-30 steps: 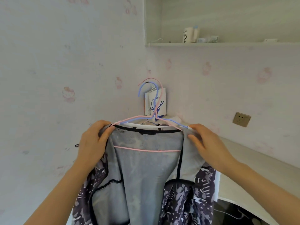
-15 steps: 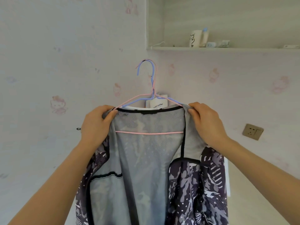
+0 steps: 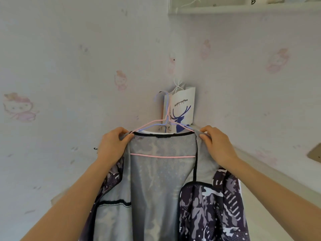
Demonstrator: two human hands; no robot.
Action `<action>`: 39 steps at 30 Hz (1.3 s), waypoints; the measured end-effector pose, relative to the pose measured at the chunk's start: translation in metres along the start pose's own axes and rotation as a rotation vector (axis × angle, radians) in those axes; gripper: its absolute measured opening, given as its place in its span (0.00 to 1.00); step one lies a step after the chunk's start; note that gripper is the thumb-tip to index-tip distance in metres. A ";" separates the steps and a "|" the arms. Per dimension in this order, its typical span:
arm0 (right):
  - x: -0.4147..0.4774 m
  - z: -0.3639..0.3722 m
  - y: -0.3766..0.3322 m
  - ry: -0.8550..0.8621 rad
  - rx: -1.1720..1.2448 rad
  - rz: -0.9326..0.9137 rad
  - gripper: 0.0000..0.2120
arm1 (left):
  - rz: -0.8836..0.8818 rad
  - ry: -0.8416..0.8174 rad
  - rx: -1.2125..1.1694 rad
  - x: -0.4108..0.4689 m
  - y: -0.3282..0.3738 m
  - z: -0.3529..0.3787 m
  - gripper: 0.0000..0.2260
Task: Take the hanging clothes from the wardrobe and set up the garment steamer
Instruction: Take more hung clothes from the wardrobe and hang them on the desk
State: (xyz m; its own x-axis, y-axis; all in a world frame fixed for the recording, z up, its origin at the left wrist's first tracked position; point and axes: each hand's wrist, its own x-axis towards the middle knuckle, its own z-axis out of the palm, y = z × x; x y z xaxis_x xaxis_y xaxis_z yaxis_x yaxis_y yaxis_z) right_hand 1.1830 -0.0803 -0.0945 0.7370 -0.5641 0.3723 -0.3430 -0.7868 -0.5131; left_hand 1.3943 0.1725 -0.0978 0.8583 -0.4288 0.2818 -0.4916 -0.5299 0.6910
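Observation:
A grey mesh-lined jacket (image 3: 161,185) with a dark purple camouflage print hangs open toward me on pink and blue wire hangers (image 3: 166,122). My left hand (image 3: 113,146) grips the jacket's left shoulder and my right hand (image 3: 217,145) grips its right shoulder, both at the hanger ends. The hanger hooks rise in front of a white paper coffee bag (image 3: 184,105) in the wall corner. Something white shows behind the jacket's collar. No garment steamer is in view.
Pale wallpaper with pink cartoon prints covers both walls. A white shelf (image 3: 243,9) runs along the top right. A wall socket (image 3: 315,153) sits at the right edge. A pale surface (image 3: 271,173) runs along the right wall below my right arm.
The view has tilted, so the shelf now sits at the top edge. The jacket and hangers sit lower against the wall, with the hooks now in front of the coffee bag. Both hands keep their grip.

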 end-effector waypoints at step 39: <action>0.171 0.262 0.198 -0.335 -0.087 0.152 0.08 | -0.132 -0.269 0.348 0.176 -0.146 0.264 0.12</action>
State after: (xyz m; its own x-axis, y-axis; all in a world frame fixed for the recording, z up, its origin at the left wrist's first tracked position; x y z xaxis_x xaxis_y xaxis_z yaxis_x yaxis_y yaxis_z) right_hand 1.3934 -0.2668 -0.3348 0.8184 -0.5745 0.0158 -0.5009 -0.7265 -0.4705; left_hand 1.5779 -0.0187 -0.3251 0.8708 -0.4916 -0.0082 -0.4403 -0.7872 0.4318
